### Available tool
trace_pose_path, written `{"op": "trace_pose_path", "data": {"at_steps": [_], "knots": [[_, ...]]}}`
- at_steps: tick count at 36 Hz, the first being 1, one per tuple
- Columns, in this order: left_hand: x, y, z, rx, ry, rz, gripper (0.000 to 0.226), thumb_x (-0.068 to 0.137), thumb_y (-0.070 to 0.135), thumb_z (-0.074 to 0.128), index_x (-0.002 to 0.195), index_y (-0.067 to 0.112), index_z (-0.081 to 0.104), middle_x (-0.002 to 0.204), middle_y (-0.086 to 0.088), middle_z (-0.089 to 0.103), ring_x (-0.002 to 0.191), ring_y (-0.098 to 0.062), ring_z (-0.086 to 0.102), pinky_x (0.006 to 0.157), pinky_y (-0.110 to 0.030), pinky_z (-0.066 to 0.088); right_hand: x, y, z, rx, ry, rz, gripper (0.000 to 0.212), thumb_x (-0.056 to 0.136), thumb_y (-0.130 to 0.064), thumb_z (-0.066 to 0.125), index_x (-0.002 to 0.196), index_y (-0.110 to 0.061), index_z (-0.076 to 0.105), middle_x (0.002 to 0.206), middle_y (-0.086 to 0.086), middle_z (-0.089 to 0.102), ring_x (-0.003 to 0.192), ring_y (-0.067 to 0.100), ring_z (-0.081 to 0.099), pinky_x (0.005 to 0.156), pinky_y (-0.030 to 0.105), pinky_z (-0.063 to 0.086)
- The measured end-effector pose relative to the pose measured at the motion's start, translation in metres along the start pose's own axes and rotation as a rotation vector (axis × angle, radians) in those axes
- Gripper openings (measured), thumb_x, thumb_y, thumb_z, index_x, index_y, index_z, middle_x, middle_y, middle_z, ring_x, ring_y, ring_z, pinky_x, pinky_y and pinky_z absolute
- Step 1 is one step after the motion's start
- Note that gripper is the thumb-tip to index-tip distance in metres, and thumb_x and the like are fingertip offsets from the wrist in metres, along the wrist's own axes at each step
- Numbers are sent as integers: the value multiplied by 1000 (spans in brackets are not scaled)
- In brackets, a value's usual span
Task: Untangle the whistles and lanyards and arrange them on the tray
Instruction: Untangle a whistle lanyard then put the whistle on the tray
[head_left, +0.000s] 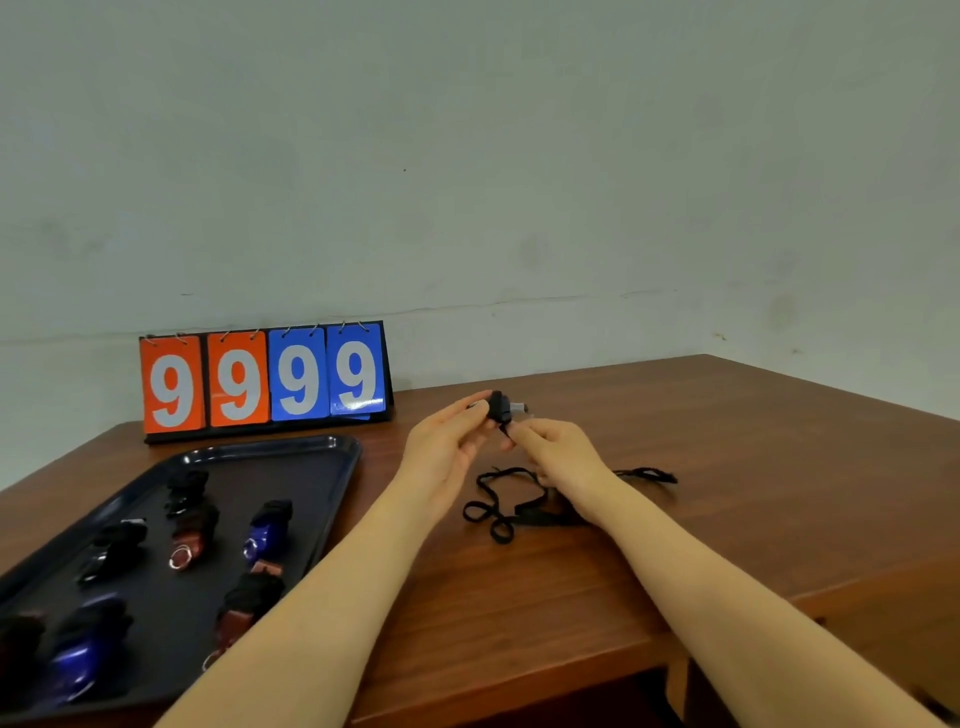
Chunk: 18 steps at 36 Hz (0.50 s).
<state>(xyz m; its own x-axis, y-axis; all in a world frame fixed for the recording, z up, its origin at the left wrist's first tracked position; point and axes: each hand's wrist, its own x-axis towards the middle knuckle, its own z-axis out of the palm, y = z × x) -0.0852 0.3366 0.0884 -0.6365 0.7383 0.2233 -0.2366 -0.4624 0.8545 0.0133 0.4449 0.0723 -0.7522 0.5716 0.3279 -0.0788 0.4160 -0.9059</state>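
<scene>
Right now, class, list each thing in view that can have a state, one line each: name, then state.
Whistle: held up between both hands, lanyard partly wound round it.
Black lanyard: loose tail trailing on the table, still looped.
Left hand: pinching the whistle.
Right hand: gripping the lanyard.
Tray: holding several wrapped whistles.
Scoreboard: upright, showing 9999.
Table: bearing everything.

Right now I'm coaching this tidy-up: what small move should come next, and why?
Probably keep winding the loose black lanyard around the whistle that both hands hold, left hand and right hand. Much cord trails on the table, while whistles on the tray look bundled.
</scene>
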Motion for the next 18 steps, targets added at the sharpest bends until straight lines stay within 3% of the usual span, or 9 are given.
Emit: {"op": "trace_pose_path", "data": {"at_steps": [3,7,11,14,16,18], "knots": [[2,-3,-4,70,60,30,16,92,1,57,100,7,69,97,-8,73,89,-13,68,80,-23,54,-1,1,3,-182,-1,-86,31,100,-29,47,82,-14,69,46,-25,51,56,-6,43,61,18,32],[3,-8,-5,190,108,66,17,92,3,59,104,8,69,101,-8,72,91,-14,67,82,-24,53,3,6,7,-354,-16,-144,31,99,-32,47,83,-18,69,69,-10,61,67,1,55,68,20,42],[6,-11,-7,320,152,79,16,91,6,61,99,17,70,105,-6,71,98,-16,66,89,-28,53,3,8,9,-457,-65,-187,27,101,-30,45,82,-27,64,82,-10,64,80,3,59,73,18,44],[11,-11,-11,638,154,203,17,91,13,62,101,24,70,103,5,70,96,-5,64,85,-18,50,1,7,11,-487,-102,-228,30,101,-27,44,74,-31,57,72,-8,57,68,6,53,66,23,41],[15,-12,-12,907,136,306,20,92,15,61,109,22,69,102,11,65,90,3,57,74,-6,43,-1,7,12,-472,-108,-243,32,101,-26,43,72,-24,56,68,-7,53,65,7,50,65,25,39],[18,-13,-13,1040,123,346,22,93,15,59,114,18,68,102,12,61,91,3,54,69,-4,40,-1,5,12,-376,-79,-213,33,101,-27,41,72,-15,52,66,-4,48,62,10,45,63,27,37]]}}
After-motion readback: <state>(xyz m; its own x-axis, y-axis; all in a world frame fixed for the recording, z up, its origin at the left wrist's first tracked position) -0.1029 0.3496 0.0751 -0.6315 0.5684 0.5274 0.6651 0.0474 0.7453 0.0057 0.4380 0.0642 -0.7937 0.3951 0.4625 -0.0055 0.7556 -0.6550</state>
